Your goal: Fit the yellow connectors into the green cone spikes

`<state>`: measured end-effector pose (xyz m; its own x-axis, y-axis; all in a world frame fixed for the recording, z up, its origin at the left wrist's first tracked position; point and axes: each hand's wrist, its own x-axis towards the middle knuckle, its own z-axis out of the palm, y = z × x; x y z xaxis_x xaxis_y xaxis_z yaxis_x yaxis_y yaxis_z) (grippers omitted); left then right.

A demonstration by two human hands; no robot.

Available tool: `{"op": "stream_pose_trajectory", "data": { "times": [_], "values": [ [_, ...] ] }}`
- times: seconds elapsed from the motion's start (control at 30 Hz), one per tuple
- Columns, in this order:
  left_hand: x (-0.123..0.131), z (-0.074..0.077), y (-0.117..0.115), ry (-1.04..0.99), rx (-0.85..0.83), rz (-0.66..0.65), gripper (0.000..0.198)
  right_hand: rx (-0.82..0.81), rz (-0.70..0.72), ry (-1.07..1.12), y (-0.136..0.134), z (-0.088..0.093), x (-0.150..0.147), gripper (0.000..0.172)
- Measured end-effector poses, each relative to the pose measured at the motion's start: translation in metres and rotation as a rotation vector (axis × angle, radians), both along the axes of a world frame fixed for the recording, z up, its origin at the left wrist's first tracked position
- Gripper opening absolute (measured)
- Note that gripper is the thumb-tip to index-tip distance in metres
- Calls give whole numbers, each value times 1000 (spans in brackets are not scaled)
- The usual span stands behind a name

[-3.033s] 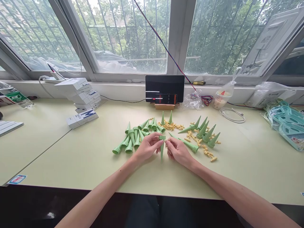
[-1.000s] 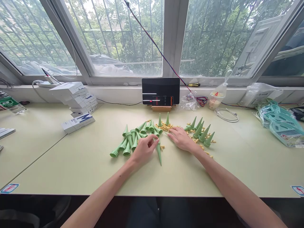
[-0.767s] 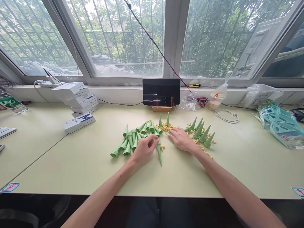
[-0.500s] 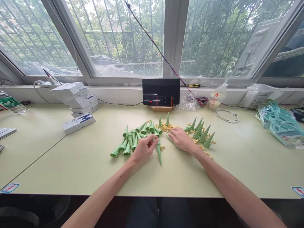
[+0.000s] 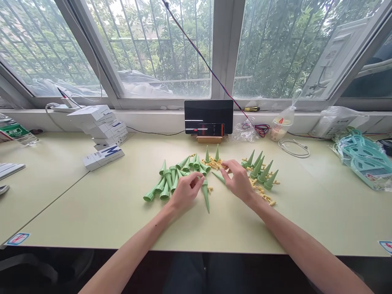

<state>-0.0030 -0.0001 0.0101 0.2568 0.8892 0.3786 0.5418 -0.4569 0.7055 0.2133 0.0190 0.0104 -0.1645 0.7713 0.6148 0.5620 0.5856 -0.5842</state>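
My left hand (image 5: 186,190) is closed around the wide end of a green plastic spike (image 5: 206,200), whose tip points toward me. A small yellow plastic piece (image 5: 210,190) shows beside that spike; I cannot tell if it is attached. Thumb and fingers of my right hand (image 5: 238,181) are pinched over the near side of a pile of small yellow plastic pieces (image 5: 214,164), with a bit of yellow at the fingertips. Another green spike (image 5: 218,177) lies partly hidden under this hand. To the left is a heap of loose green spikes (image 5: 167,179).
Several green spikes (image 5: 257,168) stand on their wide ends at right, among yellow pieces. Two more (image 5: 217,152) stand behind the pile. Farther back are a black tablet (image 5: 208,112), a phone (image 5: 211,130) and stacked white boxes (image 5: 102,126). Teal plastic items (image 5: 361,159) lie far right.
My right hand has lifted slightly, and its fingers have drawn together into a pinch at the yellow pile. My left hand keeps its hold on the spike.
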Motion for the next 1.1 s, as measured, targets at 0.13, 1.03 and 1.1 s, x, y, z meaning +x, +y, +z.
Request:
{"op": "stream_pose_trajectory", "data": {
  "times": [0.13,1.03,1.1],
  "values": [
    [0,1,0,-1,13,4,23,-35,114,13,-16,0,-12,13],
    [0,-4,-1,42,164,-164,12,-161,336,130,-33,-6,-25,10],
    [-1,-4,-1,56,173,-160,14,-164,336,133,-33,-6,-25,11]
  ]
}}
